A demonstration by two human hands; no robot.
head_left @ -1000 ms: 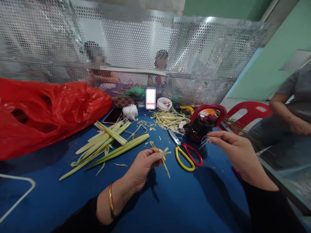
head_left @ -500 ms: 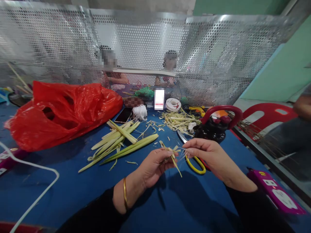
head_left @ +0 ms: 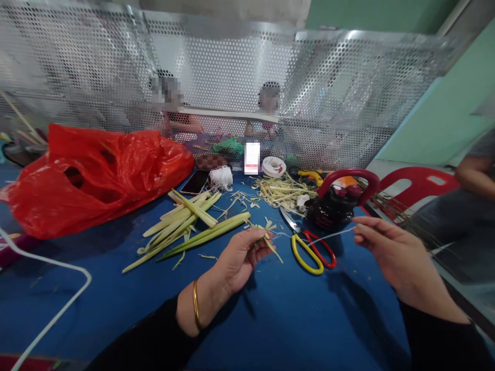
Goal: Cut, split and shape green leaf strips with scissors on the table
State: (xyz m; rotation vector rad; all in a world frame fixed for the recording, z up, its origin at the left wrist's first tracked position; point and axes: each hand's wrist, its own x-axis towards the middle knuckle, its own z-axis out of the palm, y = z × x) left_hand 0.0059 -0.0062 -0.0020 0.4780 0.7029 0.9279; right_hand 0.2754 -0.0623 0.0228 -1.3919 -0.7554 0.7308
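My left hand (head_left: 240, 256) is closed in a pinch on a small bundle of pale leaf strips (head_left: 266, 238) held just above the blue table (head_left: 290, 319). A thin white thread (head_left: 328, 235) runs taut from that bundle to my right hand (head_left: 390, 247), which pinches its other end out to the right. Scissors (head_left: 311, 250) with one yellow and one red handle lie on the table between the two hands. Long green leaf strips (head_left: 189, 224) lie in a loose pile to the left of the bundle.
A red plastic bag (head_left: 93, 172) fills the left of the table. A black pot with a red handle (head_left: 338, 201), leaf scraps (head_left: 280, 190), a tape roll (head_left: 274, 166), a thread ball (head_left: 221, 178) and a phone (head_left: 196, 181) stand behind. Perforated metal screen (head_left: 240, 77) beyond; another person's arm (head_left: 474, 178) at right.
My right hand met the bundle at my left hand, then pulled away to the right, drawing the white thread taut. The left hand stayed in place with the bundle.
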